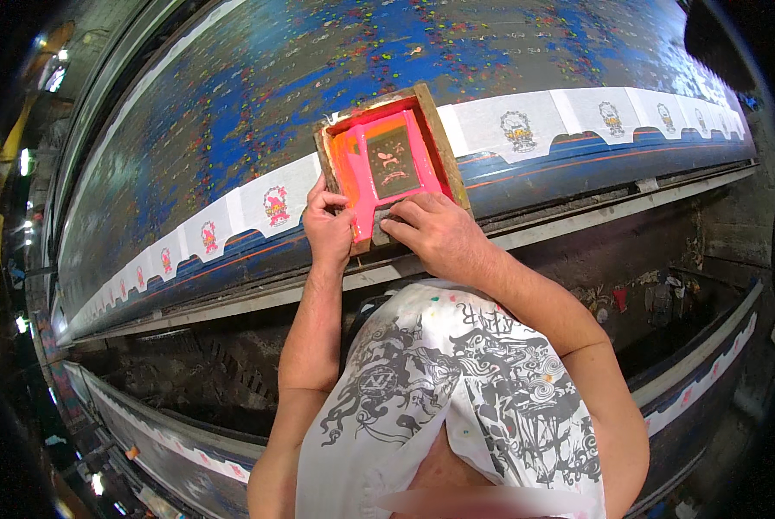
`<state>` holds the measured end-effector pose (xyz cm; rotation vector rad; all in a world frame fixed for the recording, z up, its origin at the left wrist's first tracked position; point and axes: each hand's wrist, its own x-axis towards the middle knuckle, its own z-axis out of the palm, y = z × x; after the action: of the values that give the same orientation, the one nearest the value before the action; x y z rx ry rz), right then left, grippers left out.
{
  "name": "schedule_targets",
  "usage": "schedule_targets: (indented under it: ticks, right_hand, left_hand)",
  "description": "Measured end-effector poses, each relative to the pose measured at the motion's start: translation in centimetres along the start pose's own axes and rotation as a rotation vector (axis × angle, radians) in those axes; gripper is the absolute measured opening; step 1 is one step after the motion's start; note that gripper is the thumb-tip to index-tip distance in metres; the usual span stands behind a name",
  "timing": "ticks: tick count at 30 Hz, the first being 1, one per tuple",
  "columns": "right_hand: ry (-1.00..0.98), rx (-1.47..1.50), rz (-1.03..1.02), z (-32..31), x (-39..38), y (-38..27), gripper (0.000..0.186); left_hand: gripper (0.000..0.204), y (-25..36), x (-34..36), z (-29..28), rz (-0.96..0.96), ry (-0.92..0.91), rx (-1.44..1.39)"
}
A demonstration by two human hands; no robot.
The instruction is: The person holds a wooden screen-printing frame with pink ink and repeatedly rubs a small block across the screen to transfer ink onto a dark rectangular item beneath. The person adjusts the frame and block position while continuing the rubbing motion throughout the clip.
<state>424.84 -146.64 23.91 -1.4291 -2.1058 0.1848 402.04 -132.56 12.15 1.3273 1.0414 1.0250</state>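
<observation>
A: How far along does this look?

B: Partway, by my judgement. On your left, the white pieces (294, 201) along the edge of the bench (275, 95) carry pink in their prints. On your right, the white pieces (539, 112) show dark linework and no pink that I can make out, so that side looks left to do. Whatever lies under the wooden frame (444, 156) is hidden from you, so I can't tell whether that spot is finished.

A: And the frame, where is it?

B: Right in front of you, tilted in view, between the pink-marked row and the dark-only row. Pink ink (361, 177) lies inside it, around the dark mesh window (391, 156).

A: What about the hands?

B: Your left grip (329, 232) is clamped on the frame's near left corner, thumb side over the wall. Your right grip (444, 232) is at the near side, fingers bent over the edge, just below the window. You may have something small pinched there; I cannot tell whether those fingers are closed on it.
</observation>
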Motion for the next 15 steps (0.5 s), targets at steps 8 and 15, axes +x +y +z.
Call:
schedule_targets:
  ticks: [8, 15]
  right_hand:
    - [-0.109, -0.008, 0.070, -0.6, 1.0, 0.3, 0.035]
    - [-0.113, -0.009, 0.078, 0.1, 0.3, 0.3, 0.042]
  left_hand:
    - [0.022, -0.5, -0.1, 0.1, 0.063, 0.003, 0.068]
    - [0.021, -0.1, -0.6, 0.2, 0.100, -0.003, 0.195]
